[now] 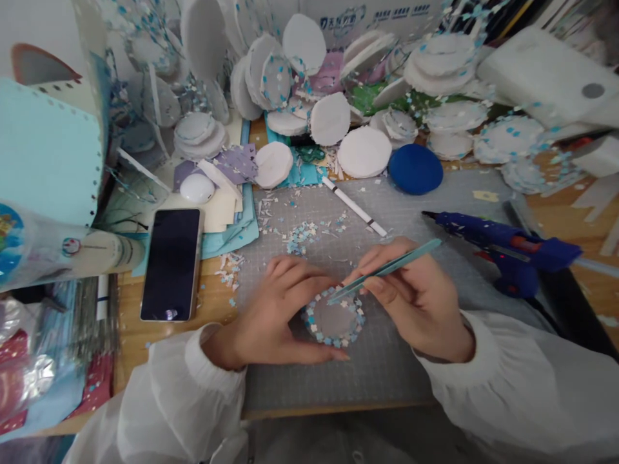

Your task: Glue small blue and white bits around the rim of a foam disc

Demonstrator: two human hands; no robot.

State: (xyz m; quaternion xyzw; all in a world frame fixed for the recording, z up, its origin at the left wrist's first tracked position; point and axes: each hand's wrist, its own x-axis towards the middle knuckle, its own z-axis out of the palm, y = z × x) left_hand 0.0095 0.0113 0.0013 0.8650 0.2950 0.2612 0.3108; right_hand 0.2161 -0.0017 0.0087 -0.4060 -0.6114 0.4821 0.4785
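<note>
The fingers [382, 291] of the right hand [423, 306] are pinching the light blue tweezers [387, 269], and the tweezer tips are pointing to the upper rim of the flower ring [332, 340]; I am not able to tell whether the tips are gripping something. The left hand [273, 312] is spreading its thumb and forefinger fairly wide, and these are holding the flower ring between them, at its near and far edges. The ring, of small blue and white flowers, is sitting low over the grey cutting mat [377, 377], in front of the person.

Just beyond the hands, loose small flowers [297, 240] are lying scattered, and a white pen [355, 207] is lying slanted near them. To the right, a blue glue gun [507, 248] is resting on its side. To the left, a phone [170, 264] is lying on the wooden table [213, 308]. Farther away, a blue disc [416, 169] is leaning beside many white discs [365, 151], which are crowding the back of the table.
</note>
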